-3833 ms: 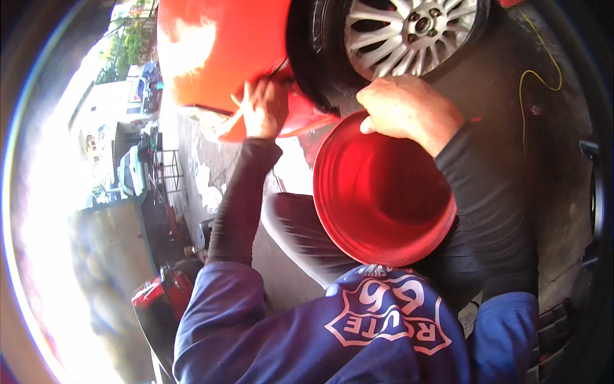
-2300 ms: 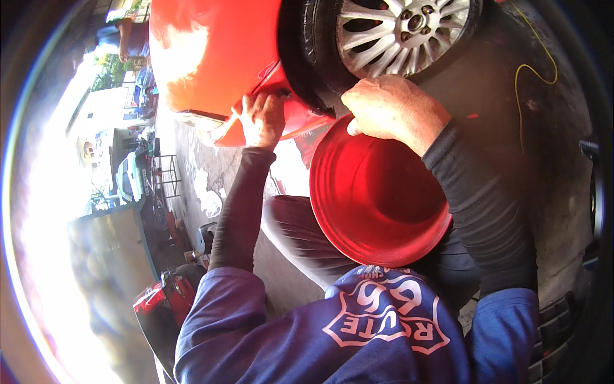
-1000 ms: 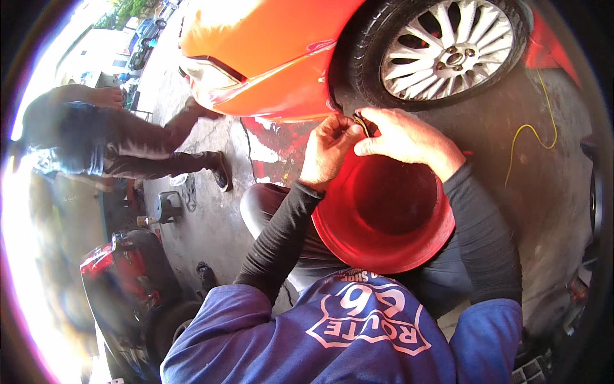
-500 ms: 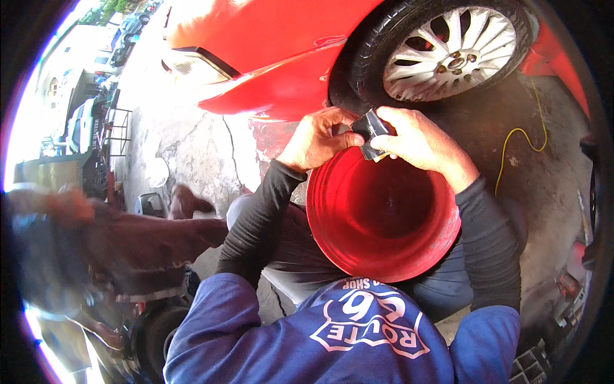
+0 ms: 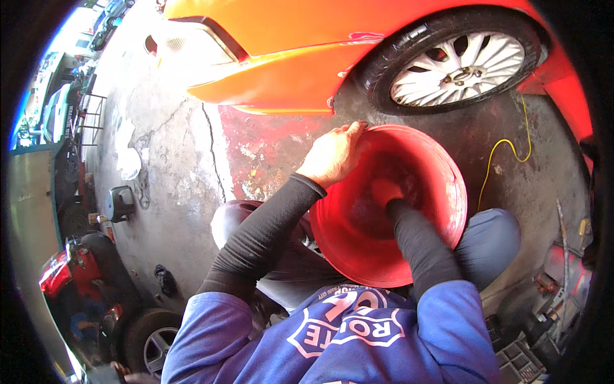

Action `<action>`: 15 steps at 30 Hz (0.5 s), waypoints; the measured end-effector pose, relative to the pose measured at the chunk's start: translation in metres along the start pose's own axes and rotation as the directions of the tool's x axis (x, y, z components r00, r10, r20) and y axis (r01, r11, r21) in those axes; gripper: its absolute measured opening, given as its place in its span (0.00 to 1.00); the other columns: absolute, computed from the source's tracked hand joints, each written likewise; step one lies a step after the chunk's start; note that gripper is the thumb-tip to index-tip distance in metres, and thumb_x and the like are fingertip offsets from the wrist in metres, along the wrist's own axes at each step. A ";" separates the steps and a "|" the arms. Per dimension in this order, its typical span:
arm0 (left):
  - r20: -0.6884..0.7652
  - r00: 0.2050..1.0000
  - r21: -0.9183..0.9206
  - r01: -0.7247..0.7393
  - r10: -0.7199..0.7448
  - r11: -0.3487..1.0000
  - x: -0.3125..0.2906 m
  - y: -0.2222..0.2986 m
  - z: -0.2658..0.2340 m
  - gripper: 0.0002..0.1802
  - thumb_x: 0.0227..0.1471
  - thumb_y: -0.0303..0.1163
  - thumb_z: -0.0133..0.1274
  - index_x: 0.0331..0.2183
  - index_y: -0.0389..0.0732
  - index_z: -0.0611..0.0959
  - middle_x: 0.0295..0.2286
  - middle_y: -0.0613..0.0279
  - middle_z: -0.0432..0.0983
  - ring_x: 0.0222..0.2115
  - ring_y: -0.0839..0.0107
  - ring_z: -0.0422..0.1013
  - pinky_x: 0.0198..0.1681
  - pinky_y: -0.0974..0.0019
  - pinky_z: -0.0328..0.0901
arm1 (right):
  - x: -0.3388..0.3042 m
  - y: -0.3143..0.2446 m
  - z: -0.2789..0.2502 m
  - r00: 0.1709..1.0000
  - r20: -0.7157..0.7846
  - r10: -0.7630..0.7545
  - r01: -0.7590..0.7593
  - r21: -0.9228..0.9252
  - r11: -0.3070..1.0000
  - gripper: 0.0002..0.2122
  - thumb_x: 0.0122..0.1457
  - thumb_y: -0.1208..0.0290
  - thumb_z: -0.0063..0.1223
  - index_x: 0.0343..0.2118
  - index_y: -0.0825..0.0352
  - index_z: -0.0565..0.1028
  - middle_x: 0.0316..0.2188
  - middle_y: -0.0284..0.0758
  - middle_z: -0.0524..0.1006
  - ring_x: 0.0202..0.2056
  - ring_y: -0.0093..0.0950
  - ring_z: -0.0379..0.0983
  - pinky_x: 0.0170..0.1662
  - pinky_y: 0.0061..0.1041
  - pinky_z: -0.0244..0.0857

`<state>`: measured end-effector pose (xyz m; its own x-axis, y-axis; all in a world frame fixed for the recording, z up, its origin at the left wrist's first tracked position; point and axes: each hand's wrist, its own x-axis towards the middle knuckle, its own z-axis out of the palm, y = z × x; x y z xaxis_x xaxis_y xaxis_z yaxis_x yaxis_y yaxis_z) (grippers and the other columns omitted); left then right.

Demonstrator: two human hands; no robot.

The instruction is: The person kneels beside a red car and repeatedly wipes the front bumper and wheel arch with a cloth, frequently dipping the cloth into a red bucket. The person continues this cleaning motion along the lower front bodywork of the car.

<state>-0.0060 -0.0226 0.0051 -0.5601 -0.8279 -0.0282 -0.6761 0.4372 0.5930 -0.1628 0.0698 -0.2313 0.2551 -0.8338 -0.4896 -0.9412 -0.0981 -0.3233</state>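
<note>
A red bucket (image 5: 448, 173) is tipped toward me between my knees, its open mouth facing up at me. My left hand (image 5: 334, 153) is closed on the upper left part of its rim. Deep inside the bucket is my right hand (image 5: 385, 191), with the black-sleeved forearm passing over the near right rim. Shadow and the low angle hide the right fingers, and whatever they may hold cannot be made out.
Just ahead stands a red car (image 5: 300, 70) with a silver-spoked wheel (image 5: 464, 73). A yellow cord (image 5: 489, 166) lies on the concrete at right. Tools and a parts tray (image 5: 518, 361) sit lower right. Another wheel (image 5: 157, 345) is at lower left.
My hands have parted. The right went down into the bucket, the left moved onto its rim. The small black piece they held is out of sight. A passing person has mostly left view.
</note>
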 end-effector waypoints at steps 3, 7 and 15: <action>0.070 0.997 -0.240 0.052 -0.036 0.969 0.006 -0.008 0.002 0.23 0.59 0.43 0.49 0.49 0.35 0.75 0.41 0.40 0.77 0.43 0.45 0.74 0.48 0.51 0.67 | -0.022 -0.020 -0.020 0.963 0.164 -0.214 0.201 0.094 0.975 0.16 0.59 0.63 0.45 0.44 0.63 0.80 0.45 0.44 0.79 0.44 0.44 0.78 0.50 0.44 0.70; 0.097 0.995 -0.493 0.082 -0.039 0.866 0.010 -0.015 -0.002 0.25 0.62 0.46 0.46 0.46 0.33 0.78 0.43 0.39 0.76 0.47 0.46 0.73 0.50 0.54 0.66 | -0.056 -0.022 -0.178 0.949 -0.140 -0.283 0.310 0.248 0.918 0.09 0.54 0.66 0.55 0.31 0.67 0.79 0.29 0.46 0.80 0.27 0.41 0.78 0.33 0.41 0.71; 0.111 0.993 -0.361 0.078 -0.040 0.929 0.017 -0.011 -0.001 0.26 0.64 0.48 0.43 0.45 0.33 0.78 0.40 0.40 0.77 0.44 0.53 0.74 0.49 0.57 0.65 | -0.036 -0.064 -0.302 0.753 -0.583 0.305 0.321 0.731 0.603 0.09 0.58 0.69 0.54 0.35 0.70 0.76 0.22 0.35 0.76 0.21 0.23 0.71 0.22 0.26 0.65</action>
<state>-0.0070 -0.0417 -0.0010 -0.5820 -0.8008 -0.1411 -0.4993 0.2150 0.8393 -0.1791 -0.0579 0.0519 -0.2243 -0.9745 0.0043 -0.3235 0.0703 -0.9436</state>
